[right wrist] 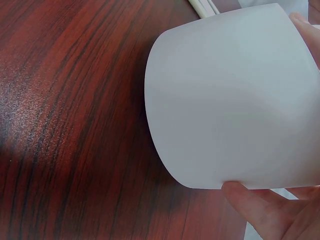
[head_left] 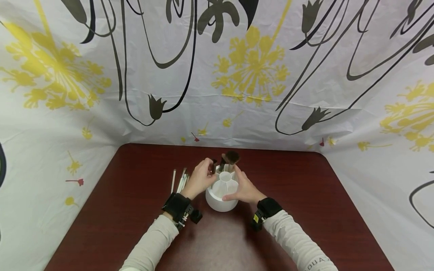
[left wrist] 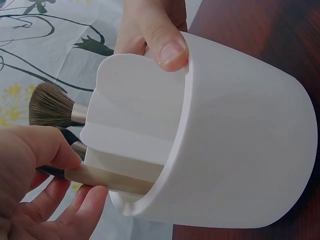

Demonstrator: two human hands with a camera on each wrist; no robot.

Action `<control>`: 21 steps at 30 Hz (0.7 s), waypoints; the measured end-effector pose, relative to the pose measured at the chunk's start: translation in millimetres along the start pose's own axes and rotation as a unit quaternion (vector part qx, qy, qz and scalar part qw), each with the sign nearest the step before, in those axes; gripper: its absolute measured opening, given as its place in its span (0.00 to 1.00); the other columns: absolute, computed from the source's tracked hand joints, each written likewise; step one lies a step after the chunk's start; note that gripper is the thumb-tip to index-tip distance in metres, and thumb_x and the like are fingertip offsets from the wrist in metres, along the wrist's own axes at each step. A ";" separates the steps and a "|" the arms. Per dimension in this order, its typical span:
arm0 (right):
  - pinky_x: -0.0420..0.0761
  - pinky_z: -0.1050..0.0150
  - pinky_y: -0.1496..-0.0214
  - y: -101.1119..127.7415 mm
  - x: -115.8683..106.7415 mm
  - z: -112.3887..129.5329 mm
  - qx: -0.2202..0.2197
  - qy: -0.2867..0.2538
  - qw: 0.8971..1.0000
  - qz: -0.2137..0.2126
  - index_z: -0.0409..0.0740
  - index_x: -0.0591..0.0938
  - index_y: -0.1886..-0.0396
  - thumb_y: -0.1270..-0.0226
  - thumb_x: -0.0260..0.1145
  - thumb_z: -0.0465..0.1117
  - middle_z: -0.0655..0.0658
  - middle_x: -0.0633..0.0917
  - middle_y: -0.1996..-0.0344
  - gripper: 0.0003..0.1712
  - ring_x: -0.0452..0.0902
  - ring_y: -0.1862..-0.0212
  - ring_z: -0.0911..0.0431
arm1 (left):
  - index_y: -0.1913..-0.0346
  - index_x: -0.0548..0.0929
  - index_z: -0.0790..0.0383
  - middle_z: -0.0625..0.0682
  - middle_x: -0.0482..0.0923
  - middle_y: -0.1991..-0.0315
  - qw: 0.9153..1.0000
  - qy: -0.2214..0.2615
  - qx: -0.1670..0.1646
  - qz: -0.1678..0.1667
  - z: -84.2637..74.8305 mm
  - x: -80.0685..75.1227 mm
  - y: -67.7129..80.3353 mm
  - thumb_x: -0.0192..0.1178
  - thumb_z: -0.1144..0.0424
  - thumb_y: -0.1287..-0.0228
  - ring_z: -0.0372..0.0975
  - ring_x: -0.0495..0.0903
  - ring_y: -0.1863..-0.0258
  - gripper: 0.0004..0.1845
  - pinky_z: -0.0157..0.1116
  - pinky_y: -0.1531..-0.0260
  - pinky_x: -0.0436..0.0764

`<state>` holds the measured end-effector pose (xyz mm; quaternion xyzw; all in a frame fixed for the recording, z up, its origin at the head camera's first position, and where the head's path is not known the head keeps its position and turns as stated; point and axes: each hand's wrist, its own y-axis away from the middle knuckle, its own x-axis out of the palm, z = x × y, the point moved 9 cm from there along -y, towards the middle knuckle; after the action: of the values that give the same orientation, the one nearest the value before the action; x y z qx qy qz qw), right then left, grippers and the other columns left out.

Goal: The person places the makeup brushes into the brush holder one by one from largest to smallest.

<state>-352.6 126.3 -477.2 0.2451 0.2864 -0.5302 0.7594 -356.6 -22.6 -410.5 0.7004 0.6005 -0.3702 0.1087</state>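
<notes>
In the head view, our right hand (head_left: pixel 246 191) grips the white holder (head_left: pixel 220 204) mid-frame, thumb and fingers spread around it. In the left wrist view, our left hand (left wrist: pixel 42 185) pinches a brush (left wrist: pixel 107 177) at lower left, apparently seating it in the holder, so the next move calls for guiding it down before loosening. In the right wrist view, we steady the holder at right.
</notes>
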 end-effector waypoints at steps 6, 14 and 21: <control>0.66 0.47 0.43 0.3 -0.7 0.4 -0.005 0.002 1.000 -0.004 0.48 0.41 0.28 0.70 0.78 0.57 0.37 0.55 0.33 0.74 0.58 0.36 0.46 | 0.60 0.70 0.63 0.52 0.71 0.67 1.000 -0.005 0.014 -0.001 0.1 2.5 0.8 0.60 0.71 0.52 0.39 0.75 0.68 0.15 0.32 0.70 0.76; 0.67 0.49 0.43 0.0 0.1 -0.8 -0.002 0.000 1.000 -0.005 0.48 0.41 0.28 0.69 0.79 0.55 0.36 0.57 0.35 0.73 0.61 0.39 0.47 | 0.57 0.71 0.65 0.53 0.72 0.67 1.000 -0.004 0.005 0.004 2.4 5.3 3.0 0.61 0.70 0.52 0.41 0.76 0.68 0.17 0.34 0.69 0.77; 0.67 0.49 0.43 0.4 0.0 -0.8 -0.001 -0.008 1.000 -0.008 0.48 0.41 0.28 0.69 0.79 0.54 0.36 0.57 0.35 0.73 0.62 0.39 0.47 | 0.59 0.71 0.64 0.53 0.72 0.67 1.000 0.001 0.000 0.002 4.0 7.7 3.6 0.61 0.71 0.52 0.40 0.76 0.67 0.15 0.34 0.68 0.76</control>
<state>-352.4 127.0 -477.8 0.2383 0.2829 -0.5377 0.7576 -354.8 -20.1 -419.4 0.7018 0.5992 -0.3693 0.1095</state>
